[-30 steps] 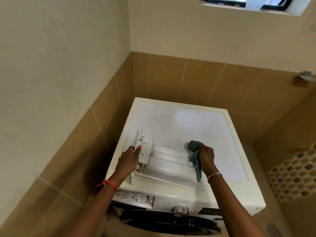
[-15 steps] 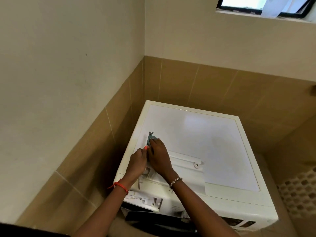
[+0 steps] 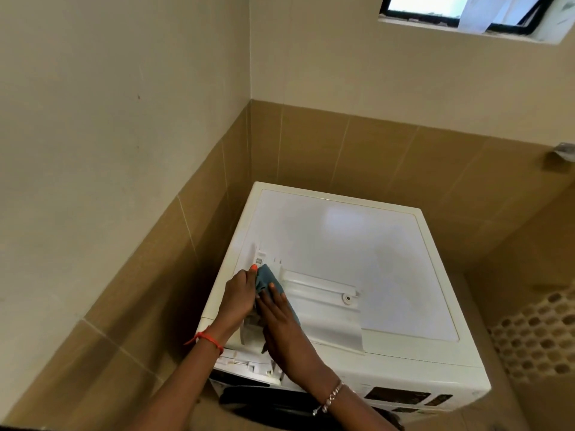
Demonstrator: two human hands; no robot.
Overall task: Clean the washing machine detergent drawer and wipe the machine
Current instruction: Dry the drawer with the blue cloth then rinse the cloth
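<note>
Drawer (image 3: 320,301) gripped; right hand (image 3: 281,325) presses cloth (image 3: 267,279)

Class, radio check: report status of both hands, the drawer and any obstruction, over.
Left hand steadies drawer on washing machine. Right hand presses cloth onto drawer's left end. Nothing in the way.

Washing machine (image 3: 357,244) top: smooth glossy white, light reflected. Detergent drawer (image 3: 320,303): white moulded plastic, ribbed, slight sheen. Cloth (image 3: 269,279): soft blue-grey fabric, matt. Wall tiles (image 3: 342,150): tan, smooth, low sheen.
</note>
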